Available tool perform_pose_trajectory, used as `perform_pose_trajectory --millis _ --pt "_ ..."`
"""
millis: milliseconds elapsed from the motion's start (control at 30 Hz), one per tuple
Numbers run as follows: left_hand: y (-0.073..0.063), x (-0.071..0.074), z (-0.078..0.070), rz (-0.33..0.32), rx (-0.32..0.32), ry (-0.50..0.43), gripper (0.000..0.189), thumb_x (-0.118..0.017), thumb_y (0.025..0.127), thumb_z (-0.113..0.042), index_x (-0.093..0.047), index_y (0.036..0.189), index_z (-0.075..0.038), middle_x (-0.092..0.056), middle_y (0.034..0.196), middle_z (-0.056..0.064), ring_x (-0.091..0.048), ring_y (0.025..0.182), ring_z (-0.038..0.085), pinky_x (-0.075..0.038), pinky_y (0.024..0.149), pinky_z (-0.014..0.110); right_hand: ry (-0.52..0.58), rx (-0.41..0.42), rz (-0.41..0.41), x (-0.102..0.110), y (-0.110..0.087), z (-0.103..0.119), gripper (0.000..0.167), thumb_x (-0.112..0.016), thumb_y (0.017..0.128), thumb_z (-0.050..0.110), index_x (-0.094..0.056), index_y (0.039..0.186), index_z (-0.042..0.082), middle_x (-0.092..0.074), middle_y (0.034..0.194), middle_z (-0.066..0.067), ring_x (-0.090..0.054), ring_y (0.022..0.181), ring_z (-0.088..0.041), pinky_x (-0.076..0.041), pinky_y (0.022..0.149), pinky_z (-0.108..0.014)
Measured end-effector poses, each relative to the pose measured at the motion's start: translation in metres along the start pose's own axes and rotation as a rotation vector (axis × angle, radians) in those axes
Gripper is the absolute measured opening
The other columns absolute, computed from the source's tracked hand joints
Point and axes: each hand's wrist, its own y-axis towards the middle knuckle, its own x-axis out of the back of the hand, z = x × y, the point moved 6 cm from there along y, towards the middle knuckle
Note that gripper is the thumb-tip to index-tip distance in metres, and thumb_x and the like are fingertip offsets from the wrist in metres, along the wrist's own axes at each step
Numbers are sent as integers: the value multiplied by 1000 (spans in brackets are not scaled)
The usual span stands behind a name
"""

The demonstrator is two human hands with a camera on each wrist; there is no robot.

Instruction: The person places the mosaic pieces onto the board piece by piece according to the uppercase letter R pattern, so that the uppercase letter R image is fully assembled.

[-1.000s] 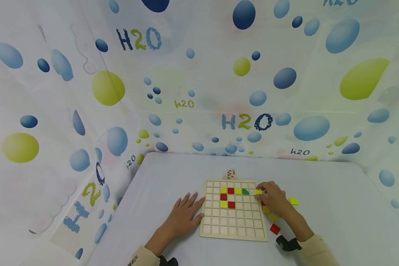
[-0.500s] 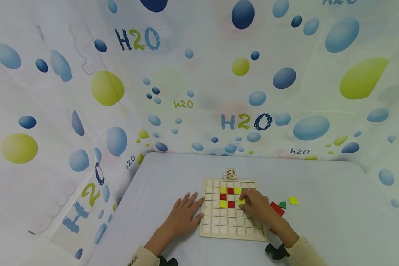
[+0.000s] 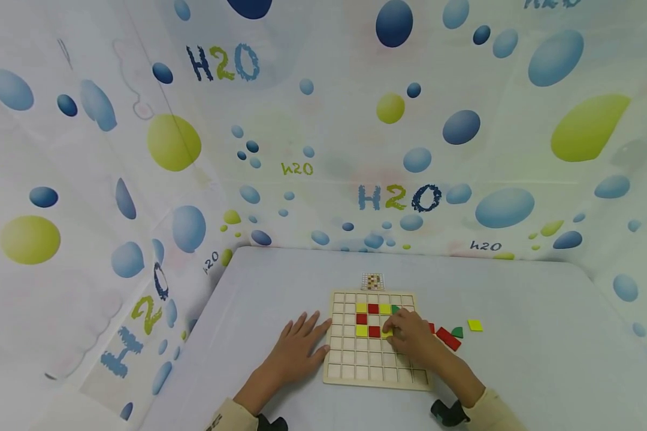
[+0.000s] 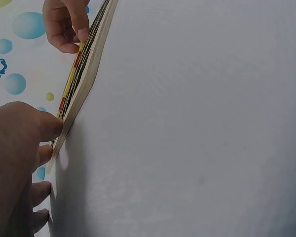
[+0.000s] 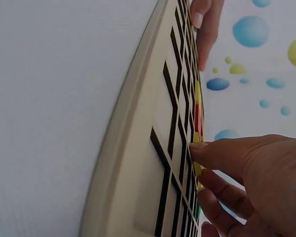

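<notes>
My right hand (image 3: pixel 416 338) pinches a yellow square tile (image 5: pixel 197 169) between thumb and fingers, low over the wooden grid board (image 3: pixel 356 374). That tile is directly right of a red tile (image 3: pixel 374 331) in the third row. Other yellow and red tiles sit in the cells above and to the left, and a green rounded piece (image 3: pixel 395 309) lies just beyond my fingertips. My left hand (image 3: pixel 298 350) rests flat on the table with fingers spread, its thumb and index fingertips at the board's left edge. My right hand covers several cells on the board's right side.
A small card with a printed grid pattern (image 3: pixel 372 281) lies behind the board. To the right are loose red tiles (image 3: pixel 449 339), a green rounded piece (image 3: pixel 457 331) and a yellow tile (image 3: pixel 475 325); my right forearm partly covers that area. A printed curtain (image 3: pixel 329 197) stands behind the table.
My right hand has carried the yellow tile leftward from the board's right edge to a third-row cell, uncovering loose red and green pieces. My left hand has stayed put.
</notes>
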Motion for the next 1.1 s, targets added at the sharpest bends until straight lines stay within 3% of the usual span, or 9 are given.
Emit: perform_pose_trajectory --millis 167,500,667,767,900,1000,1100 --pt "0 0 0 0 -4 0 61 -51 107 -51 -42 163 -29 -34 172 8 -26 160 39 -23 124 68 26 -1 -10 5 -5 2 20 -81 92 12 -74 94 30 -64 108 8 -58 111 -18 -44 90 -43" --pt "-3 1 2 4 -4 -1 61 -51 108 -52 -42 164 -29 -33 172 7 -25 161 38 -23 125 68 -32 10 -32 7 -10 4 17 -80 93 12 -73 95 27 -60 93 10 -54 95 -13 -37 78 -38" --pt "-3 1 3 9 -14 -8 61 -51 108 -51 -42 164 -29 -33 172 8 -25 160 39 -23 124 69 -44 -23 -25 11 -14 -4 11 -80 94 20 -74 100 27 -63 101 9 -56 101 -15 -41 83 -41" --pt "-3 0 4 11 -12 -6 61 -51 107 -52 -42 163 -29 -33 172 7 -25 160 39 -23 124 68 -51 -49 -33 24 -20 -15 11 -78 96 22 -75 107 24 -66 109 6 -58 105 -17 -44 86 -43" --pt "-3 -1 4 12 -9 -7 61 -51 107 -53 -42 164 -31 -33 173 6 -25 161 38 -22 125 68 -62 -65 -64 50 -32 -41 26 -76 98 18 -72 123 15 -67 117 -4 -61 105 -23 -51 89 -47" --pt "-3 -1 4 7 -11 -15 61 -52 107 -52 -42 163 -30 -33 172 7 -25 161 38 -22 125 69 -81 -93 -66 68 -42 -63 41 -75 97 14 -64 137 9 -64 125 -15 -63 108 -31 -56 93 -56" --pt "-4 -1 4 7 -16 -20 61 -52 107 -52 -42 163 -30 -34 172 7 -25 160 39 -22 124 69 -98 -130 -45 81 -51 -82 46 -73 96 9 -62 141 7 -60 133 -23 -59 118 -41 -53 99 -65"
